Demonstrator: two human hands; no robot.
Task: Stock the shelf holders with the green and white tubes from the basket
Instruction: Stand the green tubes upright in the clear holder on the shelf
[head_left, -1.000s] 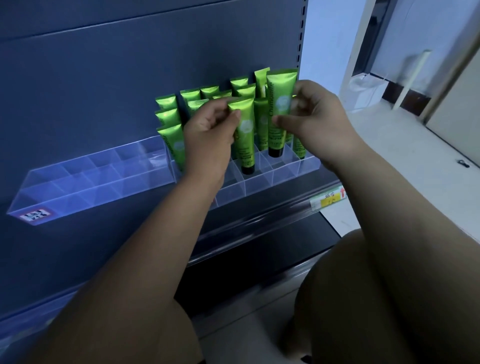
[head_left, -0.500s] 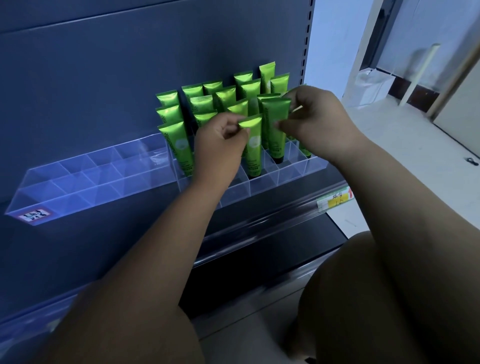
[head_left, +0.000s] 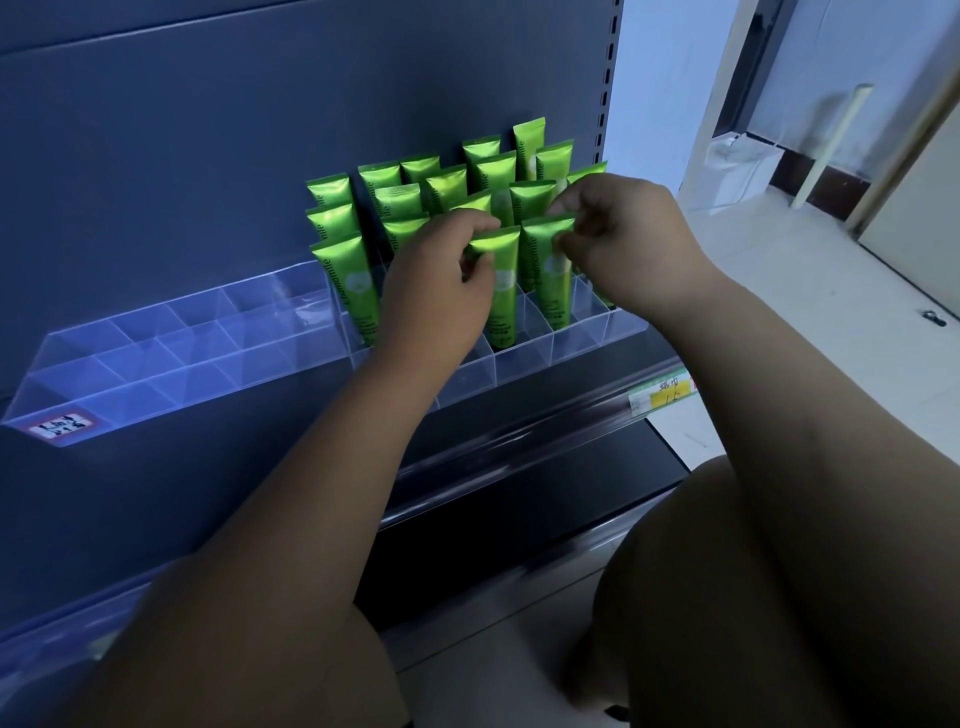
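While left hand (head_left: 436, 283) pinches the crimp of one green tube (head_left: 502, 301) and right hand (head_left: 628, 244) pinches the neighbour tube (head_left: 551, 280), both stand cap-down in adjacent cells of the clear holder (head_left: 519, 370), stocked tubes (head_left: 493, 171) behind.

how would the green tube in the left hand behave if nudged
The tube stands tall, cap-down in the clear holder, so it would probably lean on a cell wall rather than fall. Its glossy skin looks slippery, and the flat crimped top the left hand pinches likely flexes.
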